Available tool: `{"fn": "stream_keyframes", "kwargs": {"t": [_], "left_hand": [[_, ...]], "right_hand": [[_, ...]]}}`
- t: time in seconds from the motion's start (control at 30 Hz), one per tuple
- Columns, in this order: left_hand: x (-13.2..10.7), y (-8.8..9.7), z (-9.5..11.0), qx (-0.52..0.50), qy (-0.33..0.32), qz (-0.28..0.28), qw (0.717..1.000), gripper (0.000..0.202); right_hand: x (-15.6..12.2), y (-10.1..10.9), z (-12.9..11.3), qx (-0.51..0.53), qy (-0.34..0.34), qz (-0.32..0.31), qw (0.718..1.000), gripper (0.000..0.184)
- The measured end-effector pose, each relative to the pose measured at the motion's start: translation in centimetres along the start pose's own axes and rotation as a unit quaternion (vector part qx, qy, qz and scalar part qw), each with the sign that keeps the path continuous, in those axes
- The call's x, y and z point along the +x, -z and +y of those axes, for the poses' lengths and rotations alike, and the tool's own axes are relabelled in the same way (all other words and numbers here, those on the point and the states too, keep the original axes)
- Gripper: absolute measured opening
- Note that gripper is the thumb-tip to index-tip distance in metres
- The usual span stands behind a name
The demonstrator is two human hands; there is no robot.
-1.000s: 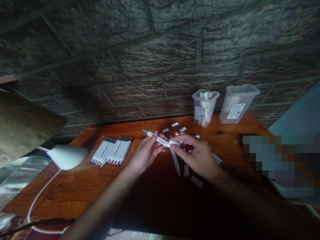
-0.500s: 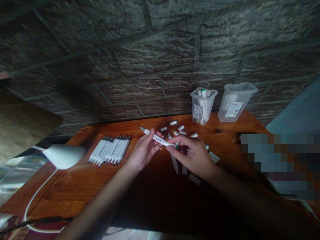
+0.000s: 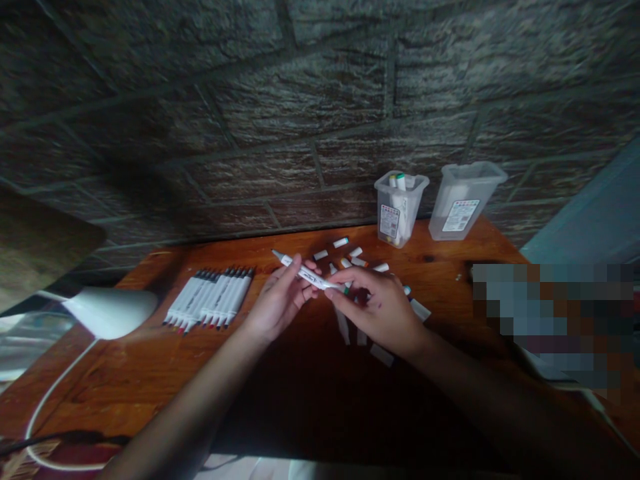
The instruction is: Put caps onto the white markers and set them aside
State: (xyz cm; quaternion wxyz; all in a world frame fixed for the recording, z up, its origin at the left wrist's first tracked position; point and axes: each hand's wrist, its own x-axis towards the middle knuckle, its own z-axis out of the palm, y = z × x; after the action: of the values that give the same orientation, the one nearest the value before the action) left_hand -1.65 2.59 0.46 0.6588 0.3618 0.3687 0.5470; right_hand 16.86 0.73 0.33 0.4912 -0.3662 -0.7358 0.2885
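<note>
A white marker (image 3: 309,273) is held slantwise between my two hands, its grey uncapped tip pointing up and left. My left hand (image 3: 280,299) pinches the barrel near that tip, thumb on top. The fingers of my right hand (image 3: 383,307) close round the other end, where a bit of green shows. Beneath and around my right hand lie several loose white caps (image 3: 341,243) with coloured ends; part of them is hidden by the hand. To the left, a row of white markers (image 3: 210,297) lies side by side with bare tips.
Against the stone wall (image 3: 240,133) stand a clear plastic container (image 3: 413,217) with a few markers in it and another clear container (image 3: 450,223). A white lamp (image 3: 110,312) with a cable is at the left of the wooden table (image 3: 120,380).
The view has shifted slightly, so everything sits a little further left. Both hands keep the same hold on the marker.
</note>
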Motion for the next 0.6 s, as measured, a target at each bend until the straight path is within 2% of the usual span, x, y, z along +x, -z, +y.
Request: {"fn": "stream_keyframes", "kwargs": {"t": [0.4, 0.6], "left_hand": [[-0.21, -0.26, 0.16, 0.016, 0.006, 0.011, 1.0, 0.039], [-0.36, -0.29, 0.16, 0.068, -0.011, 0.017, 0.997, 0.039]], "right_hand": [[0.08, 0.02, -0.22, -0.002, 0.011, -0.005, 1.0, 0.011], [-0.02, -0.01, -0.3, -0.021, 0.018, -0.026, 0.999, 0.01]]}}
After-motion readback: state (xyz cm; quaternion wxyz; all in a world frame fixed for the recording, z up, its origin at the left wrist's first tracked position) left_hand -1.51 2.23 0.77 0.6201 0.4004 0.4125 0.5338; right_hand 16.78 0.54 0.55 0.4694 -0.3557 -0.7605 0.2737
